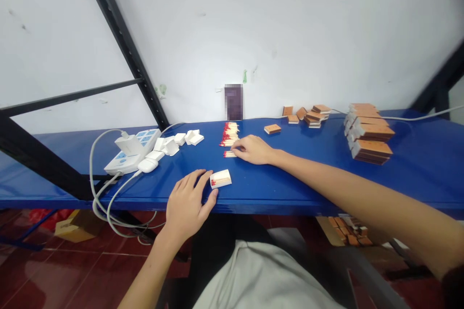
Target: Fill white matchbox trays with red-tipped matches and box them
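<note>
A white matchbox tray (221,179) with several red-tipped matches inside lies near the front edge of the blue table. My left hand (191,198) holds its left end between thumb and fingers. Farther back, a small row of matches (228,154) lies on the table, red heads to the left. The fingertips of my right hand (252,149) are pinched at the right end of that row. Just behind it is a larger pile of matches (229,134), partly beside my right knuckles.
White empty trays (172,145) and a power strip (134,152) with cables stand at the left. Brown matchboxes (315,117) lie at the back right, one box (272,129) nearer the middle, and stacked boxes (371,135) farther right.
</note>
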Tool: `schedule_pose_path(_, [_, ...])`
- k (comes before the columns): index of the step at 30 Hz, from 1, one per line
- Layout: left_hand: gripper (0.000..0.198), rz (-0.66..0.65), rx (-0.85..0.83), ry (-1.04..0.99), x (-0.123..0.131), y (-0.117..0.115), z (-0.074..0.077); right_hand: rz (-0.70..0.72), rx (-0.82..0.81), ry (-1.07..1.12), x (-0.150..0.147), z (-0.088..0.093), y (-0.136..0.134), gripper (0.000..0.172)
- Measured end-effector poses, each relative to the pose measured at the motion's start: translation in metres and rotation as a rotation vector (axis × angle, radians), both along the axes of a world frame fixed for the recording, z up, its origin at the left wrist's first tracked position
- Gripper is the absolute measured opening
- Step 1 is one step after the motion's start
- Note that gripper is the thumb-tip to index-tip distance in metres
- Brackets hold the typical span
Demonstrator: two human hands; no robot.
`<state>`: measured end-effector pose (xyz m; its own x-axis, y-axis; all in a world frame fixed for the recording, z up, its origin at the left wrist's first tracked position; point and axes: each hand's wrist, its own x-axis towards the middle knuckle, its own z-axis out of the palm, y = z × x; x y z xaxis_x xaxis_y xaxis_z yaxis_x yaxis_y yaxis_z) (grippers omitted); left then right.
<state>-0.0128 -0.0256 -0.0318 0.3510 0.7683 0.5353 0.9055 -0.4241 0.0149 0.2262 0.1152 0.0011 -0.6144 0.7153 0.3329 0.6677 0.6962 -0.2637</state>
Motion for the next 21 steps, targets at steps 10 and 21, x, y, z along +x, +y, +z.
schedule_pose_path(10, [0.040, 0.001, -0.002, -0.004, -0.0010, -0.0001, -0.0007, -0.045, 0.001, -0.069, 0.0016, -0.0012, 0.0039, 0.040])
schedule_pose_path(21, [0.041, 0.001, 0.002, -0.004, -0.0004, 0.0000, 0.0001, -0.062, -0.034, -0.097, 0.0016, -0.0025, 0.0056, 0.042])
